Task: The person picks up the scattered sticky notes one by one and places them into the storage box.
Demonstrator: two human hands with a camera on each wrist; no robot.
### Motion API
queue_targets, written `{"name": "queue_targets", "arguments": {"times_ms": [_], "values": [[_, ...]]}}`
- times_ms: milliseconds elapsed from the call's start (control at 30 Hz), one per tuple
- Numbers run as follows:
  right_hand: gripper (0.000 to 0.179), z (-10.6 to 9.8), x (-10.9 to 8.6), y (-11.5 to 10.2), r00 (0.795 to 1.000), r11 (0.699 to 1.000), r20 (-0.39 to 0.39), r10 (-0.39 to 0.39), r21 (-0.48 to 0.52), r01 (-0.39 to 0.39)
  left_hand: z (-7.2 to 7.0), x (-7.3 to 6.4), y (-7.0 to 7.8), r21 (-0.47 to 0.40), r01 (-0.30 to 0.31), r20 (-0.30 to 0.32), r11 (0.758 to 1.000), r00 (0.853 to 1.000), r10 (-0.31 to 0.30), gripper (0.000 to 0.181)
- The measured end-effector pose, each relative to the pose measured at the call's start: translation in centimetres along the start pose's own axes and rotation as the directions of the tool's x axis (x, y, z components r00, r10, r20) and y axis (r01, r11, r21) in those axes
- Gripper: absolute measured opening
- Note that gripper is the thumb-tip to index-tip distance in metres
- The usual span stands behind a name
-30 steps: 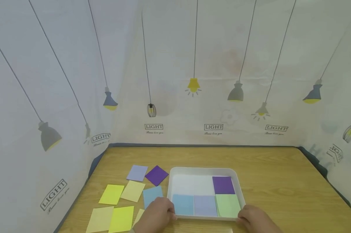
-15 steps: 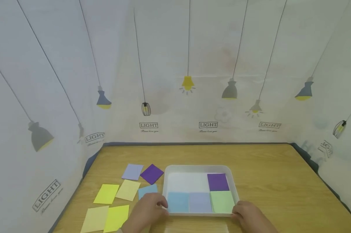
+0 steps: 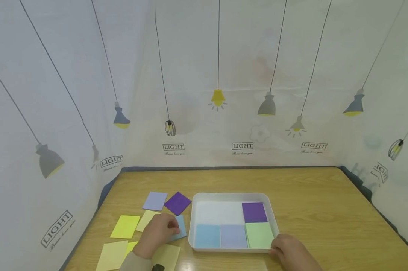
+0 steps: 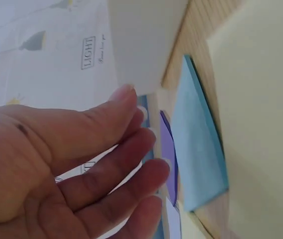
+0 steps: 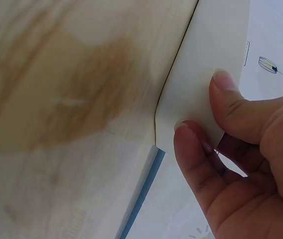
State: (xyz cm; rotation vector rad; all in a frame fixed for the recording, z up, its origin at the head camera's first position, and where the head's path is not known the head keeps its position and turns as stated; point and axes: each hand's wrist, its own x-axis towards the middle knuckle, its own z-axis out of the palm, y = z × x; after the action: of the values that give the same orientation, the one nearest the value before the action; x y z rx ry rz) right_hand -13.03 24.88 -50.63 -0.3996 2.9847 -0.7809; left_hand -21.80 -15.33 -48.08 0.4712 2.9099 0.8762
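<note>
My left hand (image 3: pixel 160 229) hovers over a blue sticky note pad (image 3: pixel 181 224) on the table. In the left wrist view, its fingers are loosely bent with nothing between them, and the blue pad lies beyond the fingertips. My right hand (image 3: pixel 290 250) grips the near right corner of a white tray (image 3: pixel 217 212). The right wrist view has thumb and fingertips at the tray wall (image 5: pixel 196 69). Along the tray's near side lie blue (image 3: pixel 207 236), lavender (image 3: pixel 233 236) and light green (image 3: pixel 259 235) squares. A dark purple square (image 3: pixel 254 212) lies behind the green one.
Left of the tray are a dark purple pad (image 3: pixel 178 203), a lavender pad (image 3: pixel 155 201), a bright yellow pad (image 3: pixel 125 226) and several pale yellow ones, including one below my left wrist (image 3: pixel 170 256). Lamp-printed cloth (image 3: pixel 204 150) walls the wooden table (image 3: pixel 325 210).
My left hand has let go of the tray's near left corner and moved left over the blue pad. My right hand stays at its corner. The head view has shifted slightly.
</note>
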Motion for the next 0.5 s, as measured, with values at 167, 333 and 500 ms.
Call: {"name": "queue_targets", "arguments": {"times_ms": [167, 333, 500], "values": [[0.01, 0.0, 0.0, -0.2, 1.0, 1.0, -0.002, 0.025, 0.015, -0.025, -0.1, 1.2, -0.7, 0.032, 0.106, -0.005, 0.994, 0.994, -0.106, 0.025], [0.01, -0.1, -0.1, -0.2, 1.0, 1.0, -0.006, 0.004, 0.015, -0.004, 0.1, 2.2, -1.3, 0.047, 0.138, -0.002, 0.989, 0.99, -0.138, 0.039], [0.009, -0.2, 0.0, -0.2, 1.0, 1.0, 0.011, 0.02, 0.019, -0.02, 0.4, 3.0, -1.9, 0.06, 0.149, 0.023, 0.987, 0.988, -0.151, 0.036]]}}
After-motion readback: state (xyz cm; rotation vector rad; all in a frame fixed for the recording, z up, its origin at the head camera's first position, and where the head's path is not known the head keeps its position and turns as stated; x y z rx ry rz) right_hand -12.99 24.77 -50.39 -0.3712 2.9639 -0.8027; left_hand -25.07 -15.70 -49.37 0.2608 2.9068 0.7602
